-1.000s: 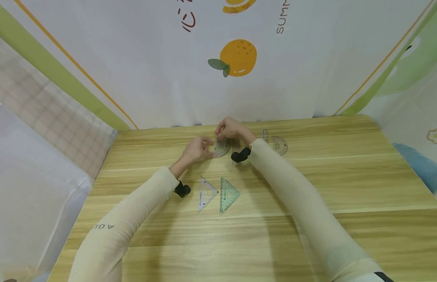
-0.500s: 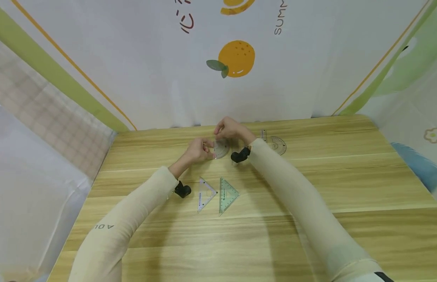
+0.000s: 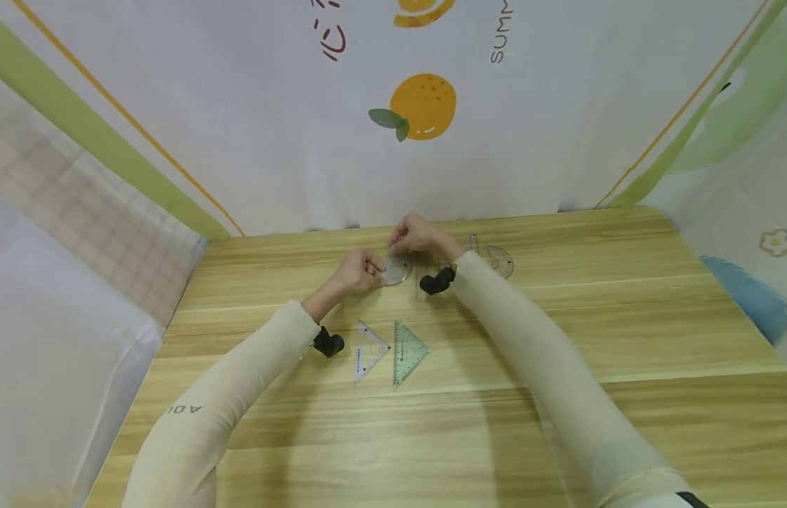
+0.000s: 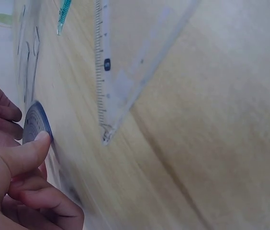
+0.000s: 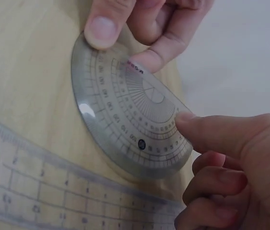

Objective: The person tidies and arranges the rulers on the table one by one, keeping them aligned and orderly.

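At the left of the bench (image 3: 273, 437), a black wrist camera (image 3: 330, 343) is worn below the left cuff; if that wrist were lowered, the lilac-edged triangle (image 3: 362, 357) just beside it could be pushed askew. By the left hand (image 3: 358, 271), the near end of a clear protractor (image 3: 398, 271) is pinched, its thumb being laid on the face near the rounded rim. The protractor is held between both hands toward the far edge of the bench, its straight side turned left; whether it is wholly lifted cannot be told. Since the plastic looks thin and smooth, it could be let slip if the pinch were slackened at one end, or be bent if the two ends were pulled against each other.

Nearer the person, a green triangle (image 3: 403, 360) is laid beside the lilac-edged one. By the right hand (image 3: 422, 236), the protractor's far corner is gripped, the spare fingers being curled.

A clear ruler (image 3: 422, 291) is seen just beside the curved rim, partly covered by the right wrist's camera (image 3: 438, 281). It could be knocked or overlapped if the protractor were set down too far right, as see-through edges are easily misjudged. Farther right, a second ruler (image 3: 472, 243) and a second protractor (image 3: 500, 262) are left untouched, though they could be swept by the right sleeve (image 3: 527, 331).
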`<state>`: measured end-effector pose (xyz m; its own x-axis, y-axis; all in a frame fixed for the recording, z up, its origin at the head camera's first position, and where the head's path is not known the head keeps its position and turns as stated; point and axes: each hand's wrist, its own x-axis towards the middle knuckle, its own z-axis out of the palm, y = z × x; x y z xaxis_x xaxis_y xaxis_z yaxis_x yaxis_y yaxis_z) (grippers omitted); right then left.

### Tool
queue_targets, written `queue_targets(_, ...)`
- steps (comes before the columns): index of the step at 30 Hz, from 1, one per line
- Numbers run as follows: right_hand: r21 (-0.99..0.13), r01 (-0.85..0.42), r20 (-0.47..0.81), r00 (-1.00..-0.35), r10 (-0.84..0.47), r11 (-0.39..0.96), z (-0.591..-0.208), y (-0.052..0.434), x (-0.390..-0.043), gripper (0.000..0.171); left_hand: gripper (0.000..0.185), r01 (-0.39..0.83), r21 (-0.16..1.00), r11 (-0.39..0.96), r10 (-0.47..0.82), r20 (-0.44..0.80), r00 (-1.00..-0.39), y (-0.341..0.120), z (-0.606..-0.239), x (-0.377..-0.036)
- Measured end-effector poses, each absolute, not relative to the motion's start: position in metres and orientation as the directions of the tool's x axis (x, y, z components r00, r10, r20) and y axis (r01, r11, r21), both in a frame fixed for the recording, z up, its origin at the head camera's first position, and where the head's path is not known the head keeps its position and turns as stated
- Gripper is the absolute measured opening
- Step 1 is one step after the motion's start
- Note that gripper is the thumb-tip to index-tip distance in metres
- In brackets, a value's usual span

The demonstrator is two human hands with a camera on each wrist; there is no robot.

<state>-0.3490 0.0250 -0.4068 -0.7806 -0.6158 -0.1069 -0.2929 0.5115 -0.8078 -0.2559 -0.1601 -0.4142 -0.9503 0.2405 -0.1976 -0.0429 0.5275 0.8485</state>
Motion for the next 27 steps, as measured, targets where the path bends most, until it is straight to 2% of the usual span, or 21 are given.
queue_targets(11,-0.87,-0.164,-0.141,-0.822,-0.552,0.466,-0.402,0.032,-0.351,0.016,0.004,0.027,0.824,0.566,0.295,-0.172,-0.94,-0.165,-0.412,-0.256)
queue_targets(17,-0.888,-0.161,-0.13,-0.811,-0.571,0.431,-0.401,0.035,-0.349,0.017,0.007,0.095,0.823,0.56,0.34,-0.124,-0.932,-0.167,-0.41,-0.25)
queue_targets(27,-0.945,-0.11,-0.102,-0.796,-0.597,0.307,-0.399,0.043,-0.341,0.015,0.011,0.048,0.837,0.545,0.299,-0.14,-0.944,-0.173,-0.403,-0.239)
